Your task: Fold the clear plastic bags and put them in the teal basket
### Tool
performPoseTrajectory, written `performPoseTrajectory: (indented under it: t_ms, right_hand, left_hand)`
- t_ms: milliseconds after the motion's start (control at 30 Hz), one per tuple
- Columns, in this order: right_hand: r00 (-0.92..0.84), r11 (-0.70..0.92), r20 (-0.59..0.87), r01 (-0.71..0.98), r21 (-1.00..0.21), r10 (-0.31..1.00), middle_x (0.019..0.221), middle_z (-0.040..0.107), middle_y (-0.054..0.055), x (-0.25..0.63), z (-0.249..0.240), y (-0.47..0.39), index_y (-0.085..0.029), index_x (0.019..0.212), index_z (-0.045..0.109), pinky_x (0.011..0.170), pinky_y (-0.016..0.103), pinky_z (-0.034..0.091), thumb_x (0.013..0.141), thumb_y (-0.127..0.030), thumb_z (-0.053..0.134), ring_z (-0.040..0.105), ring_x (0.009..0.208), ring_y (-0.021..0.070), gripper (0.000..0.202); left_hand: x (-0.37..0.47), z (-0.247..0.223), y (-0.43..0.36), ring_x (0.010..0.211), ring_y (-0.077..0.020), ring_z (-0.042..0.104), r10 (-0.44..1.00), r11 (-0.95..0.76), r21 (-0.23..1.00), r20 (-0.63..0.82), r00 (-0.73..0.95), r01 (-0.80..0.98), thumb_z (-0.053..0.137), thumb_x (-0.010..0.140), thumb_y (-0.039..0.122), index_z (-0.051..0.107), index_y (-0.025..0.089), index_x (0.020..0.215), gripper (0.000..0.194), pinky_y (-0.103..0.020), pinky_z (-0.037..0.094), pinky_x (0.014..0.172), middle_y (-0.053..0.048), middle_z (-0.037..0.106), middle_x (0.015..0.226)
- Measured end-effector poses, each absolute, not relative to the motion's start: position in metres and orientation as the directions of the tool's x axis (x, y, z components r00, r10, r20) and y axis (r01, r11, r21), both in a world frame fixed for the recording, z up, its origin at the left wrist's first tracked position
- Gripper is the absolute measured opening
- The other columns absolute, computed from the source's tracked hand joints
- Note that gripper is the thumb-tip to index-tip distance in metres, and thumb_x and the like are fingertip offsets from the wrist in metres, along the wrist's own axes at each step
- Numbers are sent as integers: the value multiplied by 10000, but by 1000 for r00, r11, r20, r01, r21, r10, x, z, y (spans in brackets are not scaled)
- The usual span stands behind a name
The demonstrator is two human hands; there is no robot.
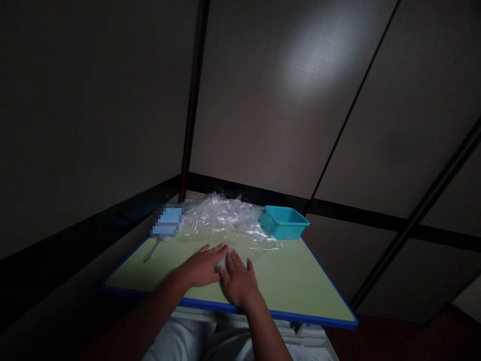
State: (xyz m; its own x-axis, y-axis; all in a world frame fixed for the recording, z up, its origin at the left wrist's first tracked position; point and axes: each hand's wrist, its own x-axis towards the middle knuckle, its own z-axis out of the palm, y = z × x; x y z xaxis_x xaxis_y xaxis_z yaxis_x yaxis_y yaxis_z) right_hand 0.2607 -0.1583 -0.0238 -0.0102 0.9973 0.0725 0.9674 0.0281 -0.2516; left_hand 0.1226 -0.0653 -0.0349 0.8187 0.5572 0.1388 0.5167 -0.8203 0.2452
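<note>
My left hand (205, 265) lies palm down near the front of the table, fingers stretched out toward the right. Beside it my right hand (239, 282) rests flat, with fingers extended forward and the thumb apart. Both fingertips meet over the near edge of a clear plastic sheet or bag (240, 245). A small whitish patch shows between the hands, but I cannot tell what it is. Behind them, a crumpled heap of clear plastic (221, 213) spreads across the far part of the table. Whatever lies under my palms is hidden.
The pale green table (296, 286) has a blue edge. At its back right stands a turquoise bin (281, 229). A blurred-out blue item (168, 221) with a grey loop strap (151, 251) lies at the left. Dark panels (255, 125) close in behind and to the left.
</note>
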Motion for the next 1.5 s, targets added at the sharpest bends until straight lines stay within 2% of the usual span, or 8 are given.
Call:
performPoseTrajectory:
  t_ms: [300,467,667,800,900,1100,1333,1500]
  right_hand:
    - [-16,39,90,966,-257,996,1461,143,73,260,-26,-158,-149,1415,133,1061,511,14,895,-526,41,87,1352,185,649]
    - [-28,53,98,965,-257,995,1465,142,73,260,-25,-159,-259,1405,184,1038,549,20,889,-561,78,92,1351,208,607]
    - [-50,79,116,962,-262,992,1466,141,76,260,-24,-161,-371,1371,238,1018,568,23,882,-588,114,97,1348,222,549]
    - [-42,75,122,957,-279,992,1465,152,63,260,-25,-160,-310,1407,126,1028,561,6,881,-585,139,95,1350,213,593]
    - [-34,67,117,954,-294,993,1465,138,54,261,-27,-159,-235,1417,19,1043,543,6,885,-566,143,97,1351,200,639]
    - [-16,45,95,952,-303,995,1467,116,44,261,-26,-158,-181,1418,15,1058,518,11,900,-519,49,98,1351,178,619]
    - [1,22,76,953,-303,997,1470,112,31,261,-24,-159,-169,1418,43,1068,499,19,897,-524,12,89,1352,164,631]
    - [2,30,94,942,-334,996,1465,136,26,261,-25,-159,-176,1417,93,1067,501,12,900,-526,32,104,1351,168,627]
  left_hand:
    - [91,-35,-73,1351,-206,134,667,-739,205,88,740,642,265,845,594,176,217,1406,682,-446,141,1068,-56,130,1473]
    - [79,-35,-74,1353,-220,118,719,-692,176,91,689,700,226,828,643,179,199,1405,731,-475,138,1061,-70,110,1472]
    - [73,-43,-70,1351,-230,125,785,-620,153,104,611,770,221,835,627,205,167,1400,728,-499,149,1051,-89,116,1468]
    - [77,-43,-77,1349,-238,136,785,-615,134,196,588,777,248,850,589,241,150,1391,696,-509,141,1052,-101,165,1462]
    - [86,-37,-88,1349,-218,140,705,-700,115,266,657,705,254,879,526,248,196,1390,608,-481,126,1067,-62,182,1465]
    - [109,-24,-100,1351,-174,133,622,-782,127,233,748,610,235,902,301,215,220,1398,503,-448,133,1076,-22,184,1469]
    - [124,-35,-95,1353,-214,121,746,-665,182,116,656,724,293,850,355,219,169,1399,585,-508,117,1062,-76,157,1469]
    - [123,-40,-99,1356,-240,83,771,-637,178,158,617,750,282,847,420,227,122,1395,626,-529,86,1059,-108,157,1465]
